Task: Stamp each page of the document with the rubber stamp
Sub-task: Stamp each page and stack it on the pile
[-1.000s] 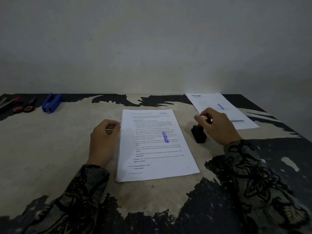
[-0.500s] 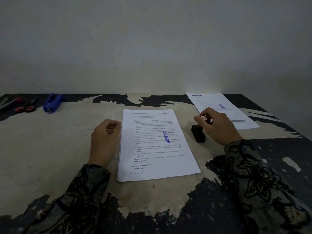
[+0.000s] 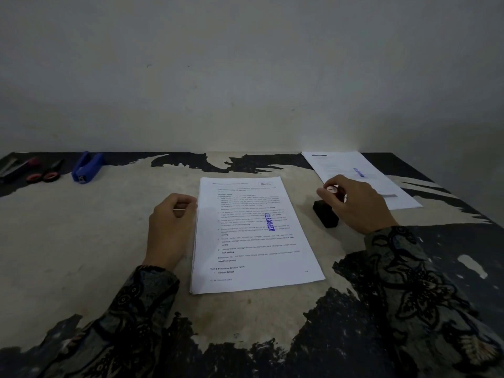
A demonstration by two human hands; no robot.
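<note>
Dim room; plain off-white wall [image 3: 245,77] stood at 12 o'clock behind a worn table [image 3: 81,241], black coating peeled to beige.

One cam only, head-worn, wide-angle: looks fwd and down over worktop [image 3: 81,241] toward wall [image 3: 245,64]; close-in, sleeves at bottom edge, no 2nd view.
</note>
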